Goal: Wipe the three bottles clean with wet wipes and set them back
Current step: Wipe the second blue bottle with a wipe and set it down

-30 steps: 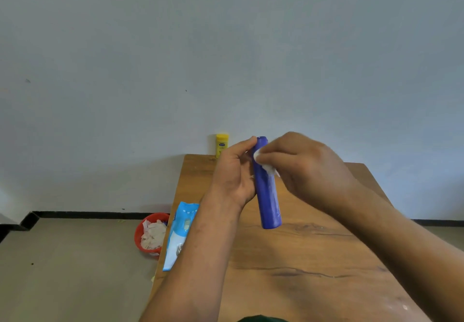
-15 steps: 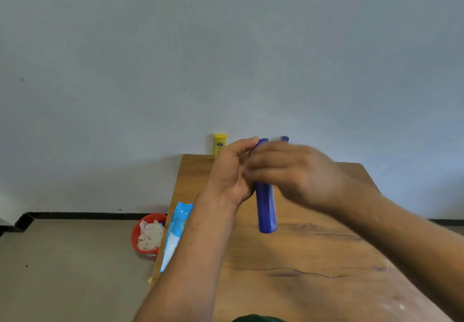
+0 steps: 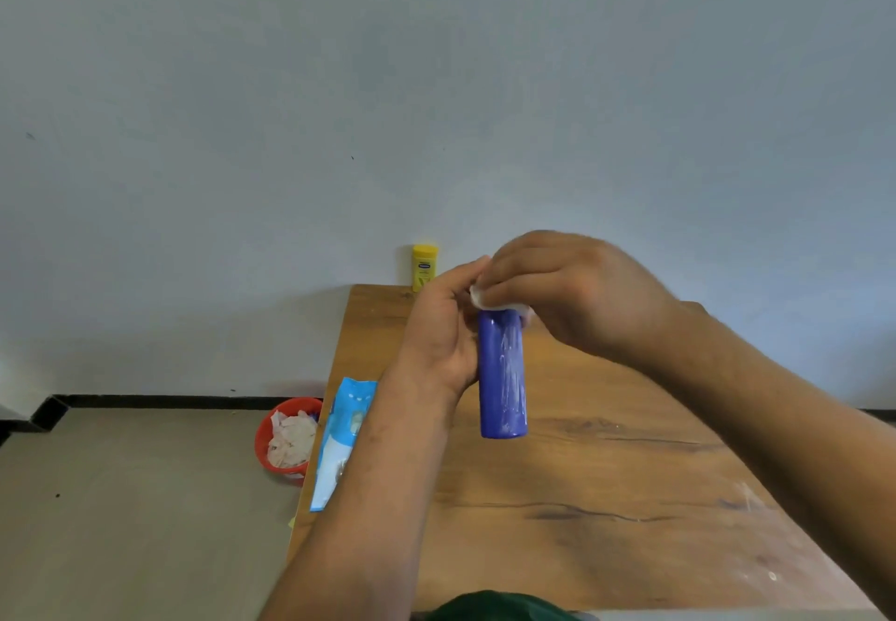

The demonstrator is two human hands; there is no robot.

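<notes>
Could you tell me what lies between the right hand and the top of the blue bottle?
A white wet wipe, which the right hand holds on the top of the blue bottle; the head view shows it.

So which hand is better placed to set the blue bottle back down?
Probably the left hand: it grips the bottle above the table. The right hand pinches the wipe at the bottle's top, so it would have to regrip.
</notes>
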